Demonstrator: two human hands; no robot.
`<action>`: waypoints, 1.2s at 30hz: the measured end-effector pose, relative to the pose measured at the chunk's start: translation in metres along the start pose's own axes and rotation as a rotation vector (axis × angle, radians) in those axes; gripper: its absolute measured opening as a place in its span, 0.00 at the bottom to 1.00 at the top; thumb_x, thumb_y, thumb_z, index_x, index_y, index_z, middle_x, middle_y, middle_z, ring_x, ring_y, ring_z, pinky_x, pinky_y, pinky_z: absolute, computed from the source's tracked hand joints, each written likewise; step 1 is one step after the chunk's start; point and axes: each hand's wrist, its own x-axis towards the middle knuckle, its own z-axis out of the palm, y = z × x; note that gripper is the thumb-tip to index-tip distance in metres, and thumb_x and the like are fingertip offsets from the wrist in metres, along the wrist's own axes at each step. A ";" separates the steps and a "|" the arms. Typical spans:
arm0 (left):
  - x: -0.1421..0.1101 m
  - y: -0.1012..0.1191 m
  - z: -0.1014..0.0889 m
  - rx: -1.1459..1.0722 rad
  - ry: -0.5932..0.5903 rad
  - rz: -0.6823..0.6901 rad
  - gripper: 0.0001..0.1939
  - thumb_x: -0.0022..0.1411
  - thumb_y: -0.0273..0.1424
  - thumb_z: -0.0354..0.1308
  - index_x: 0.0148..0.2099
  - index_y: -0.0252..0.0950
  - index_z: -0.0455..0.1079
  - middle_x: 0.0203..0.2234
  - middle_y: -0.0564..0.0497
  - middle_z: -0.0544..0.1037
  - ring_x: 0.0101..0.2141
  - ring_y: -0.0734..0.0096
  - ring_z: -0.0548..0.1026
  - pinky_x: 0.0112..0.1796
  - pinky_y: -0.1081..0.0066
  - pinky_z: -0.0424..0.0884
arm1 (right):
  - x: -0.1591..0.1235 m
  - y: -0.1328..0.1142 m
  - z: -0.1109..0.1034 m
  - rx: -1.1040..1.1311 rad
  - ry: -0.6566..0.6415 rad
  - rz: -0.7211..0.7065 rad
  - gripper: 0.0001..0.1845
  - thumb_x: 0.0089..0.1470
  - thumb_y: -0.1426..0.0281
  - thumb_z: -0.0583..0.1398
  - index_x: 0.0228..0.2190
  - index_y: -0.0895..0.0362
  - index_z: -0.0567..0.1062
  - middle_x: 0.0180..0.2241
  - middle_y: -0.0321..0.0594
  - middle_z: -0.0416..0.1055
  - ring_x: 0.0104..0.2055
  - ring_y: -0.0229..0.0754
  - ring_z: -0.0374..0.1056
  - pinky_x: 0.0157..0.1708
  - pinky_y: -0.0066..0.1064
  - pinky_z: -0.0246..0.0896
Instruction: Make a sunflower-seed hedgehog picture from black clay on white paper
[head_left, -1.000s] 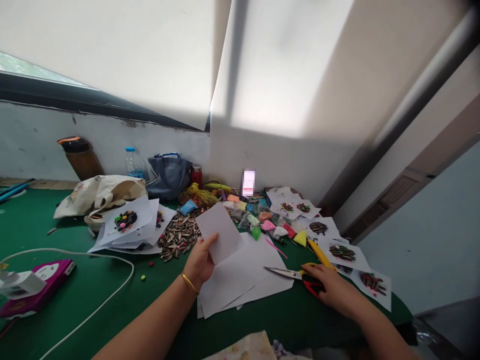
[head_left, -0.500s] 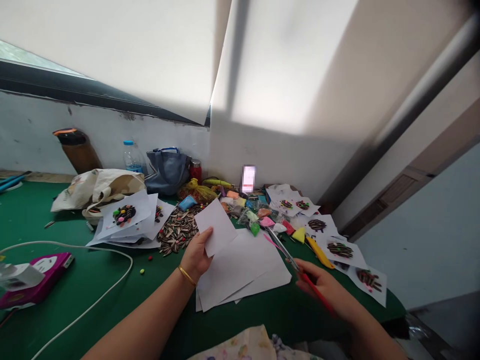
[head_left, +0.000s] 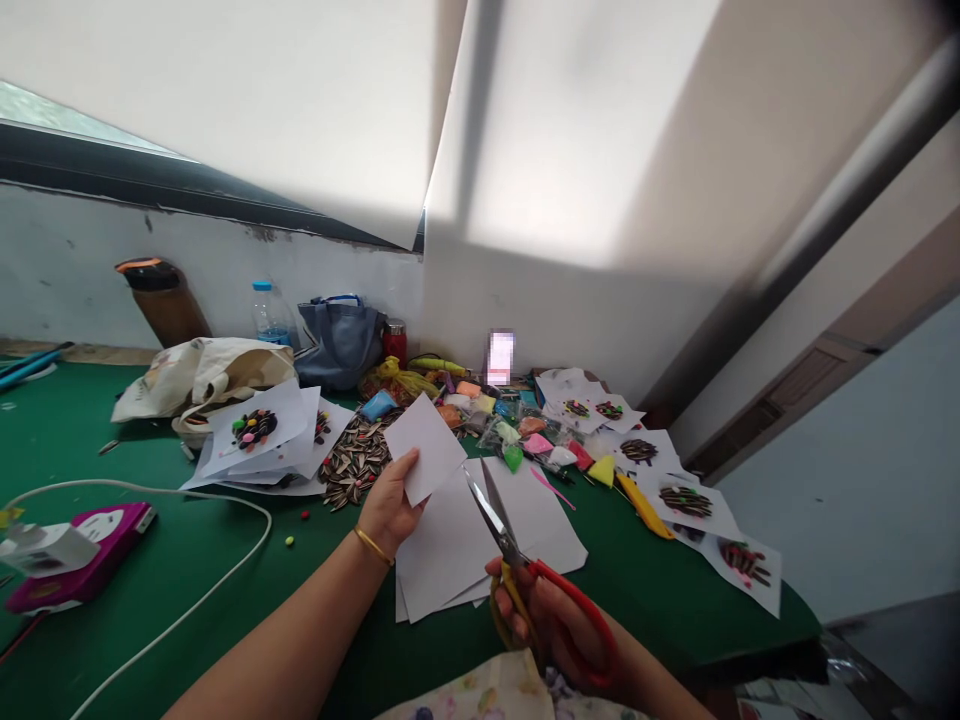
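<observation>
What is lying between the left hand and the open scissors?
In the head view, loose white paper sheets lie between the left hand and the scissors.

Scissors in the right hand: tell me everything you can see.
The scissors have steel-looking blades, open in a narrow V, pointing up and away. One handle is red, the other yellow. The right hand grips both handles; the blades sit over white paper sheets, but whether they touch cannot be told.
</observation>
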 end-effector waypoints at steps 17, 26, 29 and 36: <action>-0.004 0.000 0.002 -0.003 0.004 -0.002 0.15 0.57 0.24 0.62 0.47 0.37 0.71 0.29 0.51 0.81 0.26 0.71 0.79 0.27 0.74 0.76 | 0.003 0.002 -0.002 0.026 0.035 0.025 0.26 0.57 0.55 0.58 0.50 0.60 0.72 0.35 0.41 0.65 0.29 0.34 0.58 0.32 0.25 0.54; -0.015 -0.007 0.007 0.076 -0.123 -0.061 0.16 0.56 0.26 0.62 0.48 0.34 0.71 0.32 0.46 0.81 0.31 0.63 0.81 0.37 0.64 0.78 | 0.009 0.000 0.005 0.129 0.056 0.038 0.25 0.57 0.55 0.57 0.48 0.60 0.72 0.35 0.42 0.64 0.29 0.34 0.57 0.32 0.26 0.53; -0.014 -0.010 0.005 0.105 -0.141 -0.041 0.16 0.56 0.27 0.63 0.48 0.34 0.71 0.33 0.45 0.81 0.33 0.62 0.80 0.39 0.63 0.77 | 0.013 -0.001 0.006 0.166 0.044 0.048 0.24 0.57 0.55 0.58 0.48 0.59 0.71 0.35 0.42 0.65 0.30 0.34 0.57 0.32 0.27 0.53; -0.012 -0.014 0.004 0.171 -0.070 0.197 0.18 0.55 0.28 0.65 0.49 0.36 0.70 0.38 0.45 0.81 0.38 0.63 0.79 0.42 0.66 0.76 | 0.020 0.000 0.007 0.203 0.009 0.023 0.25 0.58 0.53 0.55 0.48 0.59 0.70 0.34 0.42 0.65 0.29 0.35 0.57 0.30 0.28 0.52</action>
